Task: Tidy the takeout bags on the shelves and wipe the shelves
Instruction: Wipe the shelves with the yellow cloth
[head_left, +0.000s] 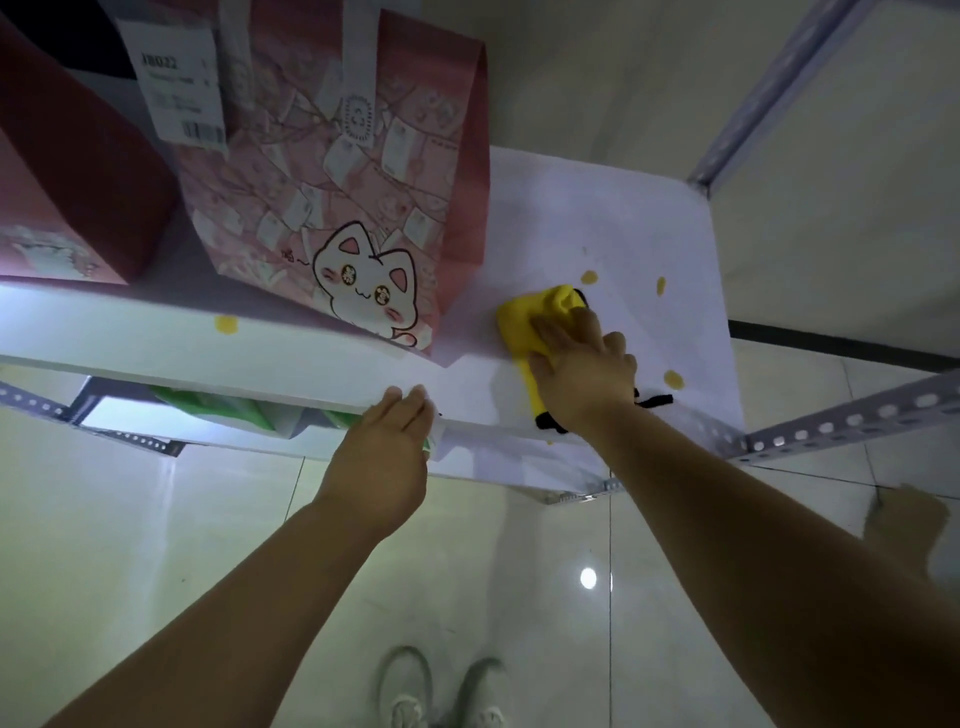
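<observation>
1. While the right hand (582, 374) presses down on the yellow cloth (524, 317), its fingers lie stretched and close together across the top. The thumb is spread toward the bag side, and as far as the blur allows nothing is curled round the cloth.
2. Cloth sits on the white shelf (597, 218), near the front edge toward the right end, just beside the pink bag's corner. Its long axis runs front to back: the bunched end points at the back edge and the black-trimmed tail lies at the front edge under the wrist.
3. Left hand (384, 452): fingers straight and together, tips touching the shelf's front edge, holding nothing.
4. Pink bag (337, 171) with a cartoon cat stands upright mid-shelf, with a white barcode slip (176, 78) at its top left. Red bag (67, 171) stands just beside it toward the left end.
5. Yellow spots (588, 277): three around the cloth, one on the front edge left of the pink bag.
6. Green bag (218, 405) on the lower shelf, mostly hidden. Pale shoes (410, 696) on the tiled floor.
</observation>
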